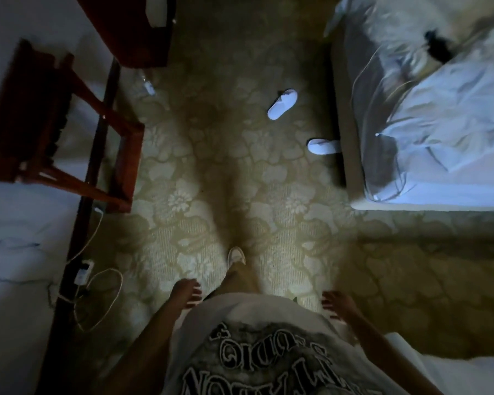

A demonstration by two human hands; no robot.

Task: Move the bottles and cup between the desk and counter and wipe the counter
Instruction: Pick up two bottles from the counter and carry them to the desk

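I look straight down at a dim, flower-patterned carpet. My left hand point(186, 292) hangs at my side with fingers loosely apart, holding nothing. My right hand point(337, 305) is also empty, fingers spread. A clear plastic bottle point(146, 83) lies on the carpet at the upper left, near a dark wooden cabinet point(131, 29). No cup, cloth or counter is visible. One foot in a light shoe point(236, 255) steps forward.
A wooden luggage rack point(54, 121) stands by the left wall. A charger and white cables point(83, 276) lie along the baseboard. Two white slippers point(282, 104) point(322, 146) lie beside the bed point(428, 124) at the right. Another bed corner point(454, 366) is at lower right.
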